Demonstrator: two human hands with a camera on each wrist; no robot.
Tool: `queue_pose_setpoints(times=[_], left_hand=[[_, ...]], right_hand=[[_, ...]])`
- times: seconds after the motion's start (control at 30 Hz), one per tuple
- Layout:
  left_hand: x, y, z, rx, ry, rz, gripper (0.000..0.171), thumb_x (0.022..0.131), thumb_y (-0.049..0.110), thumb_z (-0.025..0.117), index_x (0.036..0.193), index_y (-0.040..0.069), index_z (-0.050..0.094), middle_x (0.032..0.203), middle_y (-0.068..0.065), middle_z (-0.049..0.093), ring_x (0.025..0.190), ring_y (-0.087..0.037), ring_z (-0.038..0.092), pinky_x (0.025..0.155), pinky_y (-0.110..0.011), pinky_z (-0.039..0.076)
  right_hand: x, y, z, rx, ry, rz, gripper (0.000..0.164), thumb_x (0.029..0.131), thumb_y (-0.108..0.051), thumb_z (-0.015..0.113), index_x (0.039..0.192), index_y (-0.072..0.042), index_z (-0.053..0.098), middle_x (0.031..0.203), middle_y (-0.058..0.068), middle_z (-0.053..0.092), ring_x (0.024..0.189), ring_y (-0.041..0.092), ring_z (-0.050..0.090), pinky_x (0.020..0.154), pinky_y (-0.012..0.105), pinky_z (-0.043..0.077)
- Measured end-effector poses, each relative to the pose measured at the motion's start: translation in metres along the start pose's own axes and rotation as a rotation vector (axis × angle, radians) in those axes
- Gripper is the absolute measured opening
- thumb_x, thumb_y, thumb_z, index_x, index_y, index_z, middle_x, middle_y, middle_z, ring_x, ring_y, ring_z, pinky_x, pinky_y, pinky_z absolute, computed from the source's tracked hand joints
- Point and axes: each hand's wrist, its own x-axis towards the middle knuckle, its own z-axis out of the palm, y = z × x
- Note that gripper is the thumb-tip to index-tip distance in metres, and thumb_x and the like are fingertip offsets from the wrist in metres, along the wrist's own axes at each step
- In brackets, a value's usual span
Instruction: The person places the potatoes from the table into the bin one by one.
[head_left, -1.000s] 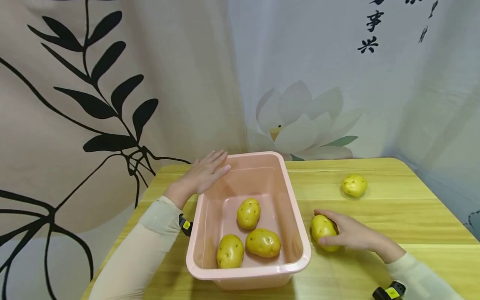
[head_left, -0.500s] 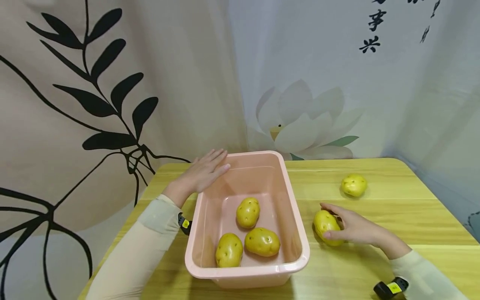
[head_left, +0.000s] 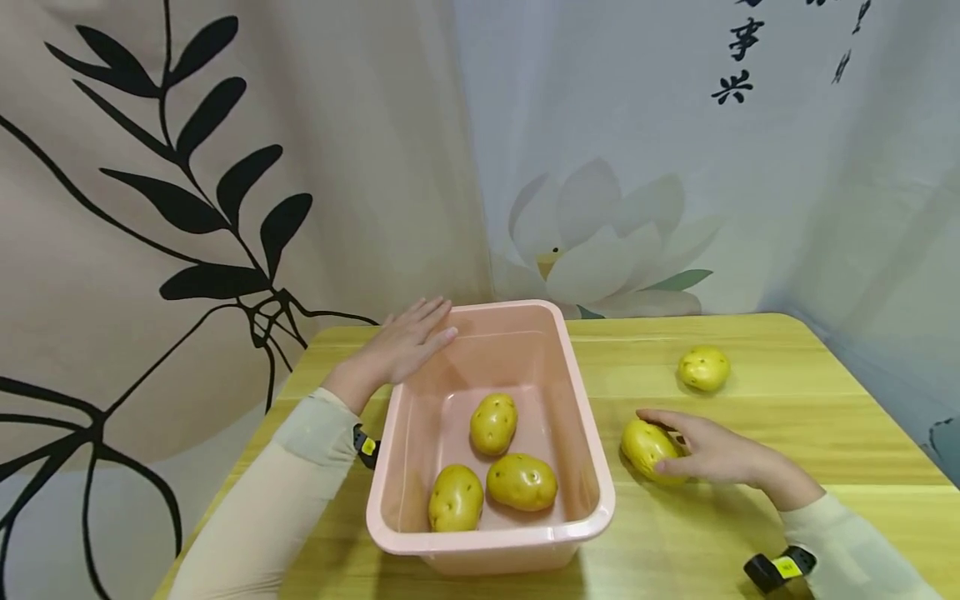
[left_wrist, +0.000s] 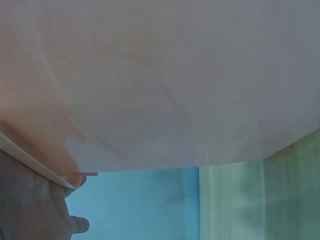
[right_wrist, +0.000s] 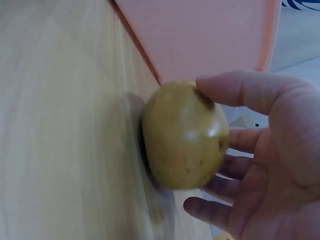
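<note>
My left hand (head_left: 397, 350) lies with straight fingers over the far left corner of a pink plastic tub (head_left: 492, 546). In the left wrist view, part of that hand (left_wrist: 32, 205) shows under the tub's rim, beside its outer wall. To the right of the tub, a yellow potato (head_left: 647, 446) lies on the wooden table. My right hand (head_left: 716, 450) holds it from the right, thumb on the near side and fingers on the far side. The right wrist view shows the thumb (right_wrist: 235, 90) against the potato (right_wrist: 182, 140), with the other fingers partly hidden behind it.
Inside the tub lie three more potatoes, one (head_left: 493, 423) at the back and two nearer the front. Another potato (head_left: 703, 368) sits farther back on the right of the table (head_left: 847, 417). A printed curtain (head_left: 375, 167) hangs behind the table's far edge.
My right hand has shifted slightly away from me, and the potato under it has turned and moved a little the same way. The left hand stays on the tub.
</note>
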Motion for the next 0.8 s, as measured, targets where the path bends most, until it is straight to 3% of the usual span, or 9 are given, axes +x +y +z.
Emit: queue_pose_setpoints(times=[0.2,0.47,0.8], left_hand=[[0.0,-0.001,0.001,0.001,0.008,0.003,0.077,0.094,0.071,0.012,0.156,0.026,0.011,0.161,0.002,0.004,0.147,-0.023,-0.003,0.113,-0.06,0.003],[0.0,-0.001,0.002,-0.003,0.005,0.004,0.075,0.094,0.07,0.012,0.156,0.026,0.01,0.161,0.002,0.005,0.147,-0.023,-0.002,0.112,-0.061,0.004],[0.001,-0.002,0.002,0.0,0.012,0.013,0.075,0.095,0.069,0.013,0.156,0.024,0.012,0.161,0.001,0.005,0.147,-0.024,-0.001,0.112,-0.062,0.005]], right_hand=[[0.006,-0.009,0.014,-0.059,0.046,-0.018,0.078,0.084,-0.043,0.072,0.143,-0.002,0.041,0.137,0.017,0.05,0.121,0.032,0.048,0.098,0.052,0.04],[0.018,-0.013,0.036,-0.198,0.142,-0.031,0.083,0.071,-0.045,0.083,0.136,-0.005,0.051,0.129,0.012,0.056,0.117,0.031,0.052,0.096,0.052,0.043],[0.023,-0.012,0.044,-0.312,0.202,-0.003,0.083,0.064,-0.056,0.083,0.131,-0.014,0.056,0.123,0.006,0.058,0.111,0.028,0.055,0.089,0.049,0.048]])
